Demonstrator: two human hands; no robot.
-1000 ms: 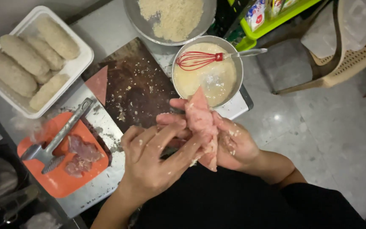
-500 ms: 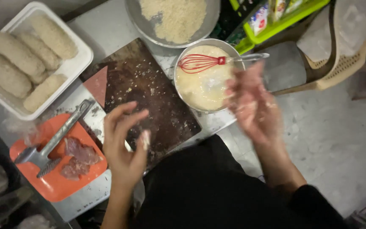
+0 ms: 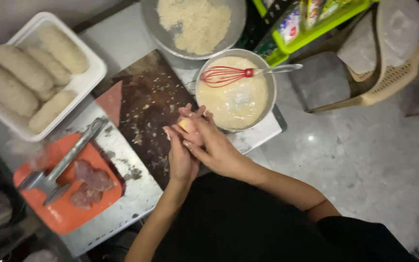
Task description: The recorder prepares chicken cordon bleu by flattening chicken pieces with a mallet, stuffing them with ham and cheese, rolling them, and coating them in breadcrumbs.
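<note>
Left hand [image 3: 180, 157]: cupping a pale pink meat piece [image 3: 188, 127], fingers curled under.
Right hand [image 3: 213, 145]: pressing closed over it.
Position: hovering above dark cutting board [image 3: 141, 104], beside batter bowl [image 3: 233, 92].

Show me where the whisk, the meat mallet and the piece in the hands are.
whisk [image 3: 225, 75], head view, red wires.
meat mallet [image 3: 69, 157], head view, handle.
piece [image 3: 188, 127], head view, pale part between the fingers.

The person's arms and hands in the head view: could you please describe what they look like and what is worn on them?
Both forearms are bare, with no gloves, watch or rings visible. The left hand and right hand look smeared with pale batter. A dark sleeve shows at the right upper arm.
</note>
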